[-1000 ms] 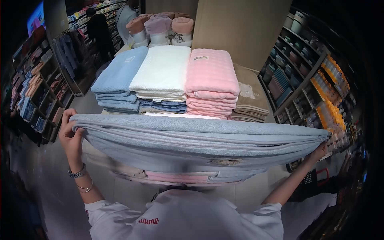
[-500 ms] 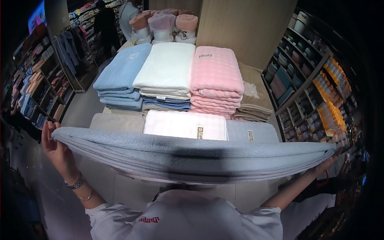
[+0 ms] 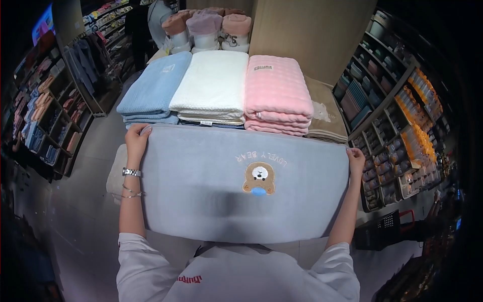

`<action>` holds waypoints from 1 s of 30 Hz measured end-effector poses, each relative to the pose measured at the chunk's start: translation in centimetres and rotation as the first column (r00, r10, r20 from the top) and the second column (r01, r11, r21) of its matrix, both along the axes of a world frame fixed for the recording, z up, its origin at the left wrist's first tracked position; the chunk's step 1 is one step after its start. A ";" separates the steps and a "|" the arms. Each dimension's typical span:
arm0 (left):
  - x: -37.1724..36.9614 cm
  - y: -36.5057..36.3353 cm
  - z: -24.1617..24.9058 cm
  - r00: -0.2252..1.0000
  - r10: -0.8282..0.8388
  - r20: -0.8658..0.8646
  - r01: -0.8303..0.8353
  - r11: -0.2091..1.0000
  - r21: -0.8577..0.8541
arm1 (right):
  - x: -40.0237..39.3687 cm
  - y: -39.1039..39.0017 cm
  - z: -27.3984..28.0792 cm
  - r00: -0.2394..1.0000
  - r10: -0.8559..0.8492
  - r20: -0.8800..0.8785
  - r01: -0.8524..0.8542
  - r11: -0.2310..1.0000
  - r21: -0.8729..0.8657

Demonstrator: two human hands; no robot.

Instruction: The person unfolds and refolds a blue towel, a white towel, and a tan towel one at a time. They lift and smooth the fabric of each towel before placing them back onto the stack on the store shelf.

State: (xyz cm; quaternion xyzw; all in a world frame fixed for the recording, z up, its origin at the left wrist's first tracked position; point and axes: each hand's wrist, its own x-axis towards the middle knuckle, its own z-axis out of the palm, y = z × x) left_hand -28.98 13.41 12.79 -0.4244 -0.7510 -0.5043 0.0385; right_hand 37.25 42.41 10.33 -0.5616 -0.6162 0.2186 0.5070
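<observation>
A grey-blue towel [image 3: 191, 186] is stretched wide in front of me, with an upside-down bear patch and "LOVELY BEAR" lettering right of its middle. My left hand [image 3: 137, 141] pinches its far left corner, and a watch and bangles circle that wrist. At the far right corner, my right hand [image 3: 356, 160] grips the edge between thumb and fingers. Just beyond the towel's far edge lie folded stacks: blue towels [image 3: 153, 88], white towels [image 3: 211, 83] and pink towels [image 3: 278, 90]. The towel hides most of the front row of the display.
Brown folded towels [image 3: 327, 118] lie right of the pink stack. Rolled towels [image 3: 204, 30] stand at the back beside a wooden panel [image 3: 307, 40]. Shelves [image 3: 392, 151] line the right side, with a black basket [image 3: 382, 229] below. Clothes racks [image 3: 88, 65] and a dark-clothed person are at the left.
The towel has gone from a bunched, folded strip to a spread sheet with its bear patch showing. Both hands have come closer together; the left has risen, and the front-row towels are now mostly covered.
</observation>
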 end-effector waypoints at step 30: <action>-0.4 3.8 -14.4 0.979 -0.037 -0.200 0.009 0.990 -0.141 | -4.2 1.0 -9.3 0.922 -0.028 0.386 0.072 0.992 -0.100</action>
